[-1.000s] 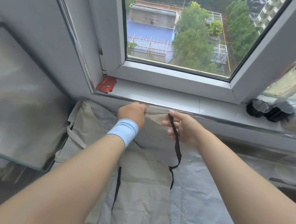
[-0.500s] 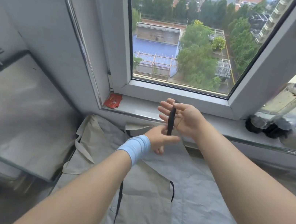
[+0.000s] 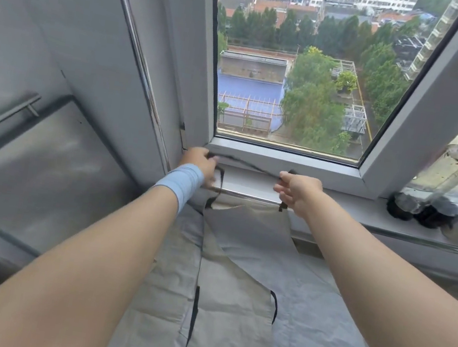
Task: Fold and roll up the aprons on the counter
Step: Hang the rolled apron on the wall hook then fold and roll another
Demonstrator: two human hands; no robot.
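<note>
The black strap (image 3: 248, 165) is gripped at both ends, fingers of the left hand (image 3: 200, 163) curled round one end and the right hand (image 3: 298, 190) round the other, so it's stretched out just in front of the window sill (image 3: 250, 183). A blue wristband (image 3: 181, 184) is worn on the left wrist. The beige apron (image 3: 233, 293) is laid flat on the counter below the hands, top edge by the sill, over a grey apron (image 3: 318, 320), with dark-capped bottles (image 3: 419, 206) off to the right.

no readable txt, labels or nos.
</note>
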